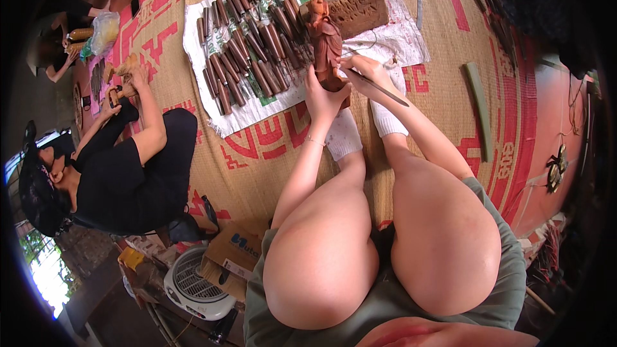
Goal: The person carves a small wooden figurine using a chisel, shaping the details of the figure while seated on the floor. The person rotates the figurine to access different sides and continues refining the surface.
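Observation:
A reddish-brown carved wooden figurine (326, 40) stands upright between my feet. My left hand (323, 97) is wrapped around its lower part and base. In my right hand (367, 74) is a slim dark carving tool (388, 93), pinched near the figurine's lower right side. The tool's long end slants back over my right wrist; its working tip is hidden by my fingers. Behind the figurine lies a rough brown wooden block (360, 11). To the left, several wooden-handled carving tools (247, 45) lie in rows on a white sack (212, 112).
A patterned straw mat (257, 183) covers the floor. At left, a person in black (122, 180) sits handling a light wooden piece (125, 83). A green strip (478, 110) lies at right. Near my left thigh are a cardboard box (234, 250) and a white round-grilled appliance (198, 283).

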Demonstrator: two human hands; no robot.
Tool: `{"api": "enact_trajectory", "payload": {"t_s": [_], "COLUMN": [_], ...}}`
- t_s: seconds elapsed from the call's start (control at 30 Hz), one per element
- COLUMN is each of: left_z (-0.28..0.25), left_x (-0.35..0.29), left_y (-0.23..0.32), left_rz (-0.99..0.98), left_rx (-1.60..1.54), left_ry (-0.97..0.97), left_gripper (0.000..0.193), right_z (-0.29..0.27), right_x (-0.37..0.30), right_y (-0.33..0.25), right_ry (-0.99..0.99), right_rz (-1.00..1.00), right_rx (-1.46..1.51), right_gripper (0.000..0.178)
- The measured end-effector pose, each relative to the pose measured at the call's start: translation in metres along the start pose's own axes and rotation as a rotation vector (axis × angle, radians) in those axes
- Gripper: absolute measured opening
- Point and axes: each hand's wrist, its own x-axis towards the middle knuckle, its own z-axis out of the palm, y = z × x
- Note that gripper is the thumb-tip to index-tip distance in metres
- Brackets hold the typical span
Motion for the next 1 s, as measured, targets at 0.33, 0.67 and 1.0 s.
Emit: {"api": "enact_trajectory", "payload": {"t_s": [0.33,0.67,1.0], "left_z": [-0.001,0.0,0.0], "left_x": [0.003,0.001,0.001], "left_y": [0.003,0.0,0.001], "left_rz": [-0.028,-0.011,-0.011], "left_rx": [0.01,0.026,0.002], "left_ry": [-0.023,-0.006,-0.006], "left_gripper": [0.099,0.098,0.097], "right_z": [0.002,-0.005,-0.008], "right_x": [-0.004,-0.001,-0.002], "right_y": [0.006,-0.001,-0.002], "right_ry": [-0.126,-0.13,-0.197], "right_rz": [-0.018,-0.02,-0.001], "right_rx": [-0.021,-0.017,-0.085], "right_gripper": [0.009,0.008,0.011]}}
